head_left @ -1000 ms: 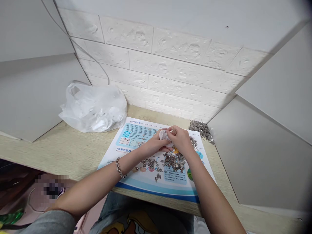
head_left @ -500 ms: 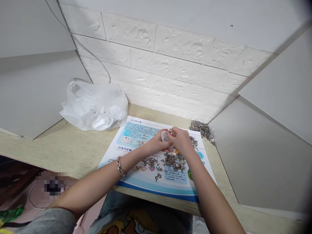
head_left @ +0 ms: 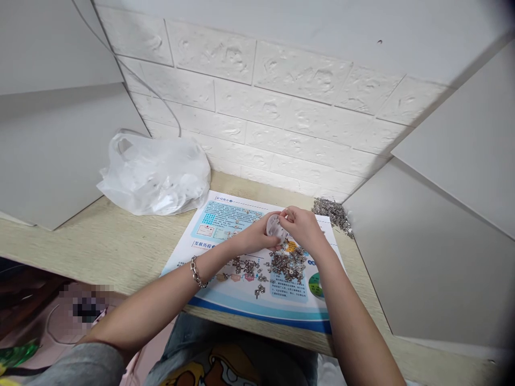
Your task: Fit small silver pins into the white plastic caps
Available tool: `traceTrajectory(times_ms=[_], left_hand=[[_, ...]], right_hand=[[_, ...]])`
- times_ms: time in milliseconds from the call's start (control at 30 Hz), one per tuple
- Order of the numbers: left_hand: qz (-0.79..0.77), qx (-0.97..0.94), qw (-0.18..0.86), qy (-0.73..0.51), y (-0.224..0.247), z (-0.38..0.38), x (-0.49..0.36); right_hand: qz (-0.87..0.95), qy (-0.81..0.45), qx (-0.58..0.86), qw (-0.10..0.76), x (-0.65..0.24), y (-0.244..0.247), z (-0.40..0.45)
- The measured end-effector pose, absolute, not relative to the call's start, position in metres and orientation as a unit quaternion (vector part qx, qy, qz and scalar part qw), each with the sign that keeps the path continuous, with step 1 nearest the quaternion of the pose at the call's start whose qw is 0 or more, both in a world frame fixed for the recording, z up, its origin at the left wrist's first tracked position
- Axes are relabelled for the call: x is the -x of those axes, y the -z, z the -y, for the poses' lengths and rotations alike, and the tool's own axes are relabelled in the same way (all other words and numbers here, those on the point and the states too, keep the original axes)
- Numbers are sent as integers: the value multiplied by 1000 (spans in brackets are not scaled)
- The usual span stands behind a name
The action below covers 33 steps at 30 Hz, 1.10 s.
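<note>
My left hand [head_left: 260, 234] is closed around the edge of a small round translucent plastic disc [head_left: 275, 229], held up over the printed sheet. Several small marks show on the disc's face. Close against the disc's upper right edge, my right hand [head_left: 300, 224] pinches with thumb and finger; whatever sits between them is too small to make out. Just below both hands lies a loose heap of small shiny metal pieces [head_left: 287, 264] on the sheet. A smaller cluster of the same metal pieces [head_left: 245, 266] is under my left wrist.
The printed poster sheet [head_left: 189, 273] covers the middle of the wooden table [head_left: 116, 252]. A white plastic bag [head_left: 161, 174] with pale contents stands at the back left. Another pile of metal pieces [head_left: 332, 214] lies by the right panel [head_left: 434, 257]. A white brick-patterned wall [head_left: 237, 128] closes off the back.
The disc has tilted so that its face shows more fully. My right hand has shifted slightly to the right, still pinching at the disc's edge.
</note>
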<state>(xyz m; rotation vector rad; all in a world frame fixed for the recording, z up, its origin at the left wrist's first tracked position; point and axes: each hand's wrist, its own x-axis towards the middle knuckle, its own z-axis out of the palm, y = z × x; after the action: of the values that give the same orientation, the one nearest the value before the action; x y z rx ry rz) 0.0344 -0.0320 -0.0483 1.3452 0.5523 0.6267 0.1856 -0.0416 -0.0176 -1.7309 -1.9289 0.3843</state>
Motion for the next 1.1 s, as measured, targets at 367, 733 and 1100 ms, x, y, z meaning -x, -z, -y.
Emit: traceTrajectory(times_ms=[367,733,1100], left_hand=[[-288,-548,735,-276,43,34,-33],[-290,-507,755,-299,40,31,-33],[-212,-528,743,-352,50,34,-38]], right_hand=[[742,-85,616,250,-179,30,43],[742,-154,591,277,-179,24,45],[604,-327,601,408,-187,17,40]])
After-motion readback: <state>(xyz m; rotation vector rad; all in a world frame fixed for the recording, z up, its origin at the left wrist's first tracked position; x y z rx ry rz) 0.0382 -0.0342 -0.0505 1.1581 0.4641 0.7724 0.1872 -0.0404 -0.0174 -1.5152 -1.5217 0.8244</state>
